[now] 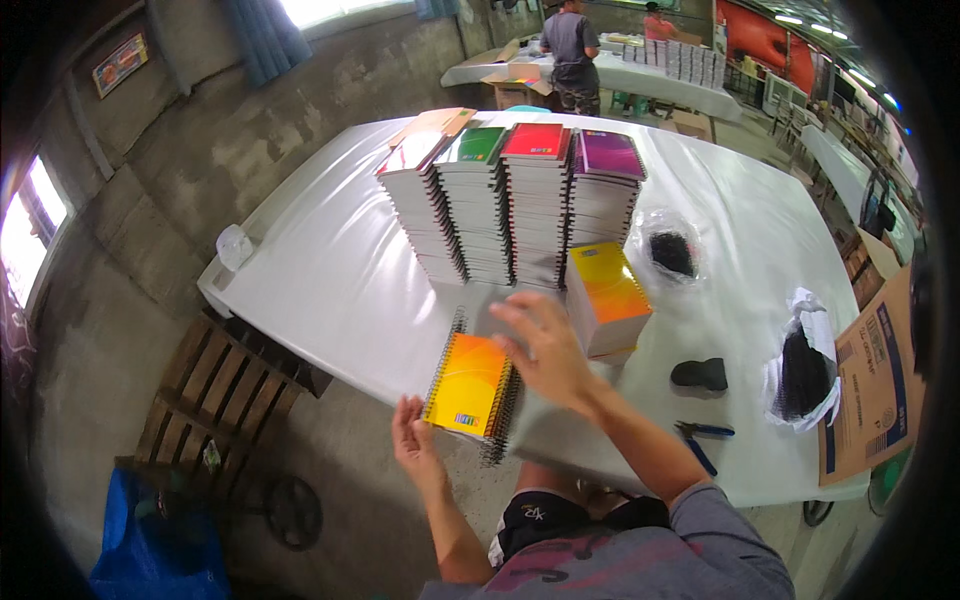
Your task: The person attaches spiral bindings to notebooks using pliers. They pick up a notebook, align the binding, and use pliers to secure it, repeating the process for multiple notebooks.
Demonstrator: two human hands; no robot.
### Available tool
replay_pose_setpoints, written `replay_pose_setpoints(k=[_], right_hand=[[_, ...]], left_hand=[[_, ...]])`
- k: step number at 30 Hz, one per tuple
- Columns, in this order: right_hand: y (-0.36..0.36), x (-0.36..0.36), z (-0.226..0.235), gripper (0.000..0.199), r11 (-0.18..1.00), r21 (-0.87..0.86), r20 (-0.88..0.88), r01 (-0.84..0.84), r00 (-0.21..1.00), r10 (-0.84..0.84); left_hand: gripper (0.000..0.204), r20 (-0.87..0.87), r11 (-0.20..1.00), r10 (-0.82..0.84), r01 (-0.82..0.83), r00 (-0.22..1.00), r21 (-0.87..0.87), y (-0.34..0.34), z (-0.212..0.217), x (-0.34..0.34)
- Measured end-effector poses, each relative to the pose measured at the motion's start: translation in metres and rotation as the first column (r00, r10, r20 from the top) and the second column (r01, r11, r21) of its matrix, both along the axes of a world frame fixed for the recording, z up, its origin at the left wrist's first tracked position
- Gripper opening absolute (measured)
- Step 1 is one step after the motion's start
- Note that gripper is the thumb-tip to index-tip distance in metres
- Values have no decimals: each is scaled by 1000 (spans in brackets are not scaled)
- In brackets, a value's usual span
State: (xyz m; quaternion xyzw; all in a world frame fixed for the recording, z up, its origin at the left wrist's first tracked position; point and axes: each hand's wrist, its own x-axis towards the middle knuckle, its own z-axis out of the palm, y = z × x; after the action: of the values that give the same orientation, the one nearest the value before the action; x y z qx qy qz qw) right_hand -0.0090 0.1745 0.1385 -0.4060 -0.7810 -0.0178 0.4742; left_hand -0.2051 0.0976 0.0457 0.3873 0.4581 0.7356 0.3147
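A broad surface [320, 280] is covered with smooth, glossy white sheeting; its left portion is left bare, and bare room is also found right of centre. Four tall rectangular stacks [505, 225] of coil-bound notebooks, topped by glossy covers, are lined up side by side. By the right edge, a ribbed-looking brown cardboard box [875, 390] is seen, with black coils [803, 375] bundled in white plastic beside it. A shorter yellow-orange stack [608, 290] is set nearer. At the near edge, a yellow-orange notebook [468, 385] is flanked by wire coils. The right hand [550, 350] is held over its upper right side, fingers spread, nothing gripped. The left hand [416, 440] is placed at its lower left corner, fingers loosely bent; whether it is gripped cannot be told. Blue-handled pliers [705, 440] are laid to the right.
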Motion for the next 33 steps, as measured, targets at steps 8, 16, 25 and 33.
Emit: replay_pose_setpoints(k=[8, 16, 25, 33], right_hand=[[18, 152, 18, 63, 660, -576, 174, 483, 861, -478], [11, 152, 46, 62, 514, -696, 349, 502, 861, -369], [-27, 116, 49, 23, 823, -199, 169, 532, 846, -506], [-151, 168, -9, 16, 828, -269, 411, 492, 836, -363]], left_hand=[[38, -70, 918, 395, -390, 916, 74, -18, 52, -2], [30, -303, 860, 439, -297, 846, 416, -39, 93, 52], [28, -568, 853, 258, 92, 782, 514, -43, 107, 119], [48, -923, 810, -97, 569, 371, 143, -39, 88, 201]])
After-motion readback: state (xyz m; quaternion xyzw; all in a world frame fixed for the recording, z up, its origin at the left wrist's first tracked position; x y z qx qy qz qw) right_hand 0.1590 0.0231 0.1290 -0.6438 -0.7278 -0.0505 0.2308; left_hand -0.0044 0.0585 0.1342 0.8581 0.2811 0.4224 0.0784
